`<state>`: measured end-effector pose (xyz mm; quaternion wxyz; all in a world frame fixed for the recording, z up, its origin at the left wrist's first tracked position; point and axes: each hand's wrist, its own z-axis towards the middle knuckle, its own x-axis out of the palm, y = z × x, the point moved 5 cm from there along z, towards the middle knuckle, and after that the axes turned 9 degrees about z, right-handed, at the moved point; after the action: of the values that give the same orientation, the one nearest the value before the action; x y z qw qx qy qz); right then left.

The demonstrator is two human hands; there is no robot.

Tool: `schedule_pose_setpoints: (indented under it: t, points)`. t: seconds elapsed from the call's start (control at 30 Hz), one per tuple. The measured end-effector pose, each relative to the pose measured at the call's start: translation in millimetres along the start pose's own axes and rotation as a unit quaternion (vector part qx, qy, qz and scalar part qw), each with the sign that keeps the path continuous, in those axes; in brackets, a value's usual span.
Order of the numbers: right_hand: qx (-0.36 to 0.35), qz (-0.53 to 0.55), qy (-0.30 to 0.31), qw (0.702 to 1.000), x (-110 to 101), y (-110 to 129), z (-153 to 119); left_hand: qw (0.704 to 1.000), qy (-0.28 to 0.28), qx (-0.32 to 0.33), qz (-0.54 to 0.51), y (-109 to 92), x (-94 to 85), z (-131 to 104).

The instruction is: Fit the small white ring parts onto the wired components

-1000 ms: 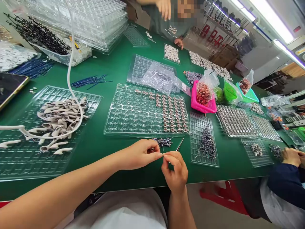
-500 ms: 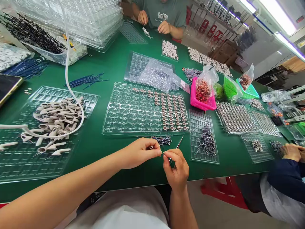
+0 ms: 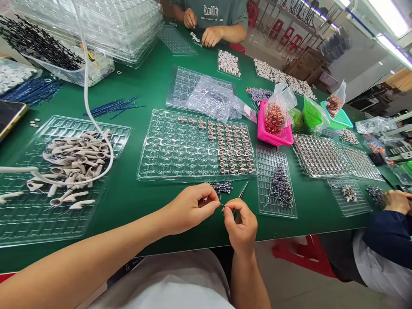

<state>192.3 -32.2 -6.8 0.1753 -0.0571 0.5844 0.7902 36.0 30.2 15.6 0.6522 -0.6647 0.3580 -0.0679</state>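
My left hand (image 3: 197, 208) is closed, thumb and fingertip pinching one end of a thin dark wire (image 3: 222, 205); a small pale part shows among its fingers. The wire's other end is pinched in my right hand (image 3: 241, 221), which also has metal tweezers (image 3: 243, 190) lodged in it, tips pointing up and away. Just beyond my fingers lies a small pile of dark wired components (image 3: 222, 187). Behind it, a clear tray (image 3: 180, 148) holds rows of small beige parts (image 3: 230, 146) on its right side. Another tray (image 3: 262, 182) with dark components (image 3: 281, 186) is to the right.
Beige curved shells (image 3: 79, 159) heap on a left tray, with a white cable (image 3: 86, 86) looping over them. A pink basket (image 3: 275, 137) stands at right. One person's hands (image 3: 209, 36) work across the table, another's (image 3: 397, 201) at far right.
My hands have moved slightly apart, and more of the thin wire shows between them. The hands of the person opposite have shifted closer together over the small white parts.
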Motion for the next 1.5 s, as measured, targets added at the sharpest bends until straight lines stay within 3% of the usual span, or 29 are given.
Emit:
schedule_pose_setpoints:
  t: [0.27,0.4,0.5,0.6,0.73,0.8,0.9,1.17,1.5]
  points:
    - [0.094,0.063,-0.007,0.994,-5,-10,-1,0.985,-0.079,0.125,0.087,-8,-4.3,-5]
    - [0.113,0.089,-0.016,0.989,-6,-11,0,0.979,-0.097,0.151,0.098,-10,-5.9,-7]
    - [0.129,0.103,-0.03,0.986,-8,-14,0,0.982,-0.097,0.132,0.093,-9,-10.1,-6]
    - [0.135,0.131,-0.055,0.981,-11,-16,-1,0.992,-0.09,0.059,0.061,-3,-17.0,-2]
    - [0.141,0.141,-0.073,0.977,-12,-17,-2,0.996,-0.006,-0.04,-0.085,10,-14.7,3]
    - [0.134,0.133,-0.087,0.978,-13,-17,-2,0.985,0.038,-0.062,-0.155,14,-9.1,3]
    - [0.114,0.123,-0.103,0.98,-13,-17,-2,0.982,0.059,-0.068,-0.164,17,-1.5,3]
    - [0.019,0.031,-0.109,0.993,-9,-8,-4,1.0,-0.01,0.005,-0.022,14,7.8,4]
    - [-0.077,-0.072,-0.076,0.992,-5,3,-3,0.999,-0.018,-0.013,-0.031,15,7.7,3]
